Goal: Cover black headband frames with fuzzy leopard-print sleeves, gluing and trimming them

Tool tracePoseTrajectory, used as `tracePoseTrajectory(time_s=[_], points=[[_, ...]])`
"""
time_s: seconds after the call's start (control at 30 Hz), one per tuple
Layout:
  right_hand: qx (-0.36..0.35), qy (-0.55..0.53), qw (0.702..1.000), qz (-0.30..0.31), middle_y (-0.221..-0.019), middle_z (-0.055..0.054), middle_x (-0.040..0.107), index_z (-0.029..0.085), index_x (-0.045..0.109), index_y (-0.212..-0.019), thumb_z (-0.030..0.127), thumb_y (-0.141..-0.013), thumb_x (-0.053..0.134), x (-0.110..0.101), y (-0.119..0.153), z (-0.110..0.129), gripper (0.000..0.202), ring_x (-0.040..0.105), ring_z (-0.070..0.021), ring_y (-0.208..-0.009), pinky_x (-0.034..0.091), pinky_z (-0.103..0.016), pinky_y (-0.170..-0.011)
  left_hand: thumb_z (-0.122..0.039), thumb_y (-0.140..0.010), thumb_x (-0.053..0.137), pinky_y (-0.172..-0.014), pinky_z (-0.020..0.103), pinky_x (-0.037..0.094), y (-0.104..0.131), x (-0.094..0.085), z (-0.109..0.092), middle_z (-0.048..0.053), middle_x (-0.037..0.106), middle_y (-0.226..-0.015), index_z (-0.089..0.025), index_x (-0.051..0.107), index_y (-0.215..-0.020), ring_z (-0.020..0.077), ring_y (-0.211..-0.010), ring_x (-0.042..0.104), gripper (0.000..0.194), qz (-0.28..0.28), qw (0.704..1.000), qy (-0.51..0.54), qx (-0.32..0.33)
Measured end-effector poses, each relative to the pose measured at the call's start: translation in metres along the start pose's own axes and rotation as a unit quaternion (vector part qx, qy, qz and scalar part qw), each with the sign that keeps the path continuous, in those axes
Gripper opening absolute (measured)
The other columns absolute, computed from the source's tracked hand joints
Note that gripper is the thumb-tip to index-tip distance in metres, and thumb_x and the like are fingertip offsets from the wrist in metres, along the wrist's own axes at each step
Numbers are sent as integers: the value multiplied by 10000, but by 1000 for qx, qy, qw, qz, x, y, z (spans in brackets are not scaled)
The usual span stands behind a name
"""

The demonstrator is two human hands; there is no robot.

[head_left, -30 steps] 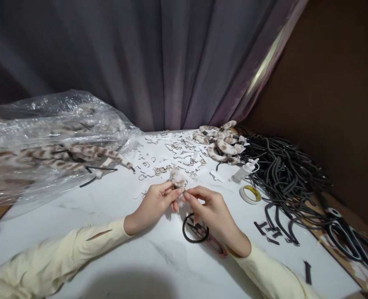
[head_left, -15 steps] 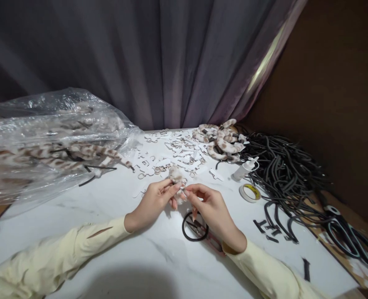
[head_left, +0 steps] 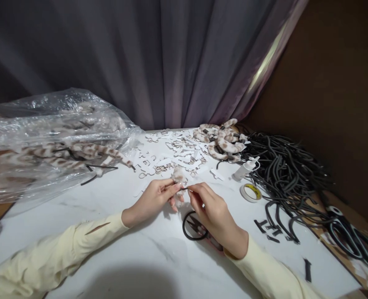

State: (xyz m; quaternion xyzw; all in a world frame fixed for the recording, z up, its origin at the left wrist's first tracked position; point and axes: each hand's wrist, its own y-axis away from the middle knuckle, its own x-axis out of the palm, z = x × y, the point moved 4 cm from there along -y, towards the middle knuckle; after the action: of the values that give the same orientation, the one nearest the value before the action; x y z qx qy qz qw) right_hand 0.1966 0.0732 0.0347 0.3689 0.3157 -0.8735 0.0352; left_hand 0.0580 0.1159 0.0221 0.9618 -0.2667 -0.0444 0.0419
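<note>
My left hand (head_left: 154, 199) is closed on a fluffy white-and-brown plush piece (head_left: 178, 174), pinching it between thumb and fingers. From the left thumb a short thin dark strip (head_left: 184, 189) runs across to my right hand (head_left: 213, 214), whose thumb and forefinger pinch its other end. I cannot make out whether it is cord or tape. Below the right hand lie scissors (head_left: 196, 226) with pinkish handles, partly hidden by the hand. A black ring (head_left: 185, 232) rests about their blades.
Metal rings and clasps (head_left: 162, 168) lie scattered ahead. Plush loops (head_left: 229, 143) are heaped behind, beside a pile of black cords (head_left: 283, 170). At right are a white squeeze bottle (head_left: 246, 168), a tape roll (head_left: 250, 193) and large scissors (head_left: 346, 238). A clear bag (head_left: 56, 124) of plush strips lies left.
My right hand has drawn slightly right, away from the left, and the dark strip now shows stretched between them. The left hand keeps its hold on the plush piece.
</note>
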Motion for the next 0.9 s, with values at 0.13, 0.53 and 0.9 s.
tracePoseTrajectory(time_s=[0.13,0.53,0.9], points=[[3,-16,1000,7,-850,-54,566,179,499,-980,118,-898,420,0,-1,-1,129,555,-140,-753,464,-248,-669,-436,-812,558,-590,239,462,-2,-2,4,10,604,-649,-123,590,-776,145,-592,619,317,0,1000,11,-23],[233,-211,948,53,-771,-36,616,151,611,-889,362,-829,557,3,-4,-22,226,534,-92,-493,462,-207,-419,-381,-642,752,-769,324,497,-9,0,20,22,606,-725,-101,679,-789,140,-714,581,324,-14,975,200,-94],[66,-93,993,-32,-861,-64,634,184,595,-908,177,-897,446,8,0,-8,150,603,-148,-777,506,-244,-654,-295,-564,810,-787,298,503,-8,1,30,18,568,-648,-85,665,-635,151,-752,586,265,-20,947,285,-149]])
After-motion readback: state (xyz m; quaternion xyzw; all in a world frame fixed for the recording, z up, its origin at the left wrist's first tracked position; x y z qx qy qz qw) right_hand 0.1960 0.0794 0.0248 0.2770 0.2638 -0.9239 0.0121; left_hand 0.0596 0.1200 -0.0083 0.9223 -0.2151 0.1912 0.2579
